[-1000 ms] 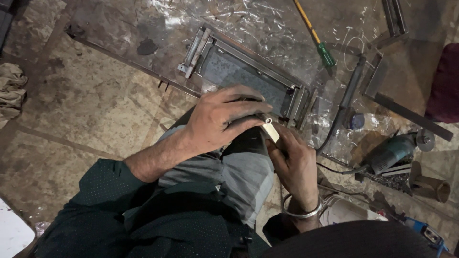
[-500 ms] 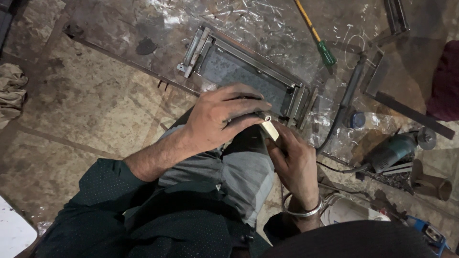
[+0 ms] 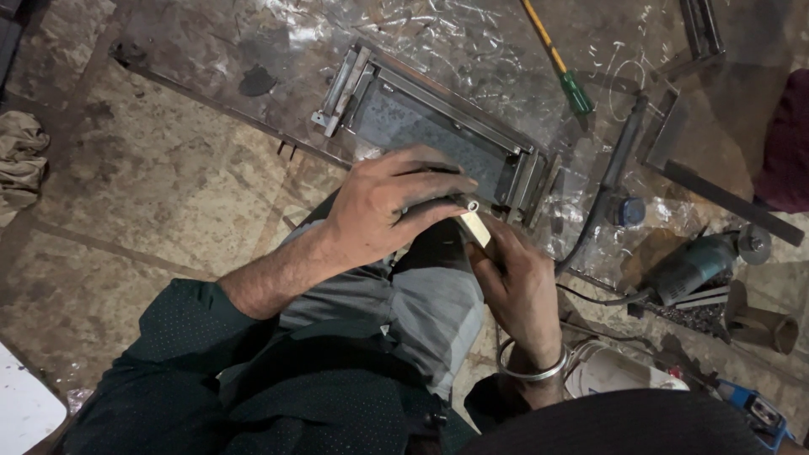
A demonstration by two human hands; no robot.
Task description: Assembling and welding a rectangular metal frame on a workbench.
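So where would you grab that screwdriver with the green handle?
By the green handle of the screwdriver, from above. It lies flat on the metal sheet, handle end nearer the person, thicker than the thin yellow shaft, with free space on both sides.

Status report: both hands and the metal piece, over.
Left hand grips metal tube. Right hand holds brass piece at its end. Steel frame just beyond.
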